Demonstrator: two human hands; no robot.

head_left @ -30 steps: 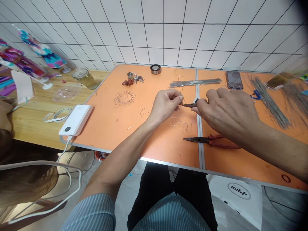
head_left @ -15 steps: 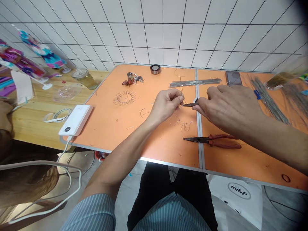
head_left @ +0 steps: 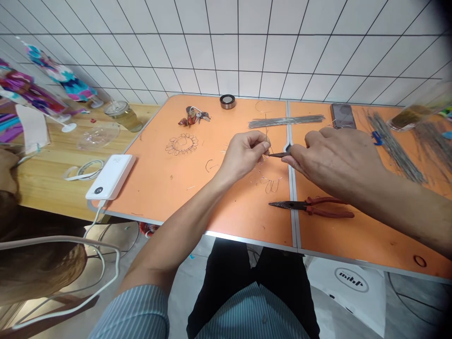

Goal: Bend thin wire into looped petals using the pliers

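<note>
My left hand (head_left: pixel 245 149) is closed in a pinch on a thin wire (head_left: pixel 267 134), which sticks up past the fingertips. My right hand (head_left: pixel 334 153) wraps round a pair of pliers (head_left: pixel 278 154); their dark narrow jaws point left and meet the wire beside my left fingertips. The pliers' handles are mostly hidden in the palm. Below the hands lies a bent, wavy piece of wire (head_left: pixel 271 183) on the orange table (head_left: pixel 212 207). Nearer the front edge rest red-handled long-nose pliers (head_left: pixel 310 206). A looped, flower-like wire ring (head_left: pixel 181 144) lies to the left.
Straight wires (head_left: pixel 286 121) lie behind my hands, with another wire bundle (head_left: pixel 397 148) at the right. A tape roll (head_left: pixel 228 101), keys (head_left: pixel 199 115) and a phone (head_left: pixel 343 116) are at the back. A white power bank (head_left: pixel 111 176) with a cable sits at the left edge.
Almost nothing differs. Both hands hold nearly the same place, and the pliers' jaws stay at the wire with only a very slight shift.
</note>
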